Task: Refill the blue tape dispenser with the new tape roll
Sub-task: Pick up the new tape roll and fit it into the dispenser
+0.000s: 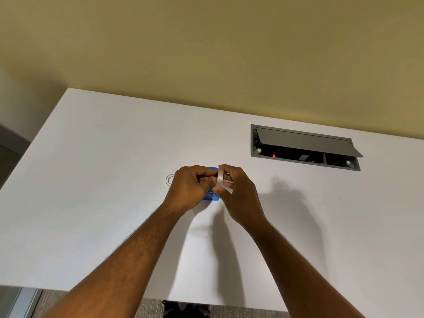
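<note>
The blue tape dispenser (pixel 211 197) lies on the white table (pixel 110 157), mostly hidden under my hands; only its near end and a far corner show. Just above it I hold the new tape roll (pixel 220 178), a whitish ring seen edge-on. My right hand (pixel 238 193) grips the roll, and a loose end of tape hangs over its fingers. My left hand (pixel 189 189) has its fingertips pinched against the roll's left side, where a small dark part shows; I cannot tell what that part is.
A clear ring (pixel 169 180) lies flat on the table just left of my left hand. A grey cable box (pixel 305 148) with its lid raised is sunk into the table at the back right. A yellow wall rises behind the table's far edge.
</note>
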